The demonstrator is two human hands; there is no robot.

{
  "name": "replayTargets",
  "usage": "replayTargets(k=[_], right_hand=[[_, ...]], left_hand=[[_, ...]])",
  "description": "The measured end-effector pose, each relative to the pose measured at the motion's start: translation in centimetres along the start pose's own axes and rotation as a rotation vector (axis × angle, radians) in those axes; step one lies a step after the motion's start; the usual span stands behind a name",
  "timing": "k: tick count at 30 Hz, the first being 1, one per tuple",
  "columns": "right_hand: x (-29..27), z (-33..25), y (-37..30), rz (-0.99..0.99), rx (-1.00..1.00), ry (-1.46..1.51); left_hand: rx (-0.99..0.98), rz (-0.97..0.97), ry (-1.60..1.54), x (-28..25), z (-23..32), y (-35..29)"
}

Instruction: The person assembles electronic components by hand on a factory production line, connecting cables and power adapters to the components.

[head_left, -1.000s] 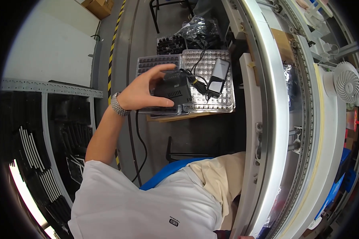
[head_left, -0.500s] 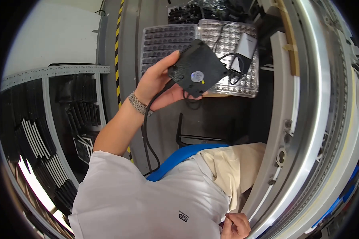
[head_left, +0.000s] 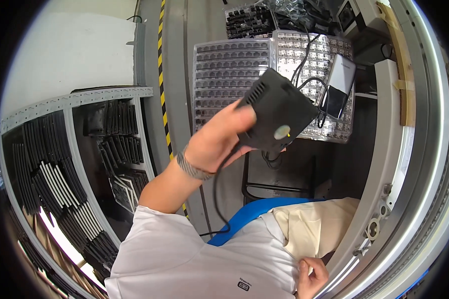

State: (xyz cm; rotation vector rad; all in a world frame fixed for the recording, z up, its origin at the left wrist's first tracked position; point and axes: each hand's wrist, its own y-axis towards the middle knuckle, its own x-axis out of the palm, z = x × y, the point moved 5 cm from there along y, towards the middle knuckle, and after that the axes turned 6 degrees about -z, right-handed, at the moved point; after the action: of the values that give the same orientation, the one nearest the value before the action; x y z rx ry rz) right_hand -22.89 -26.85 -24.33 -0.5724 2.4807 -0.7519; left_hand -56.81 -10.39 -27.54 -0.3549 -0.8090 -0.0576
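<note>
My left hand (head_left: 219,142), with a metal-banded watch on its wrist, grips a black, box-shaped device (head_left: 279,112) by its near-left side, holding it up and tilted. The device has vent slots on one edge and a round shiny sticker on the side facing me. A black cable (head_left: 215,192) runs down from my hand towards my lap. Behind the device, a white-and-black power bank (head_left: 338,84) lies on a clear tray, with thin black cords beside it. Low at the right, my right hand (head_left: 312,276) is curled into a loose fist by my shirt, with nothing visible in it.
Two clear trays of small parts, one dark-filled (head_left: 232,65) and one silvery (head_left: 304,47), lie ahead. Bagged parts (head_left: 294,12) sit behind them. A shelf rack (head_left: 110,92) with stacked panels stands left. A metal-edged frame (head_left: 419,149) runs along the right.
The device in my left hand has tilted, showing its vented edge more. The whole view has shifted, so the surroundings lie further right and lower. My right hand stays curled.
</note>
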Motion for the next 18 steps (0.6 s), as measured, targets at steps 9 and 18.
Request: replayTargets(k=[9, 18], right_hand=[[1.7, 5.5, 1.3, 0.143, 0.261, 0.144], [1.8, 5.9, 1.3, 0.147, 0.238, 0.205]], left_hand=[[0.523, 0.09, 1.381, 2.8, 1.3, -1.6], [0.462, -0.083, 0.82, 1.0, -0.6, -1.3]])
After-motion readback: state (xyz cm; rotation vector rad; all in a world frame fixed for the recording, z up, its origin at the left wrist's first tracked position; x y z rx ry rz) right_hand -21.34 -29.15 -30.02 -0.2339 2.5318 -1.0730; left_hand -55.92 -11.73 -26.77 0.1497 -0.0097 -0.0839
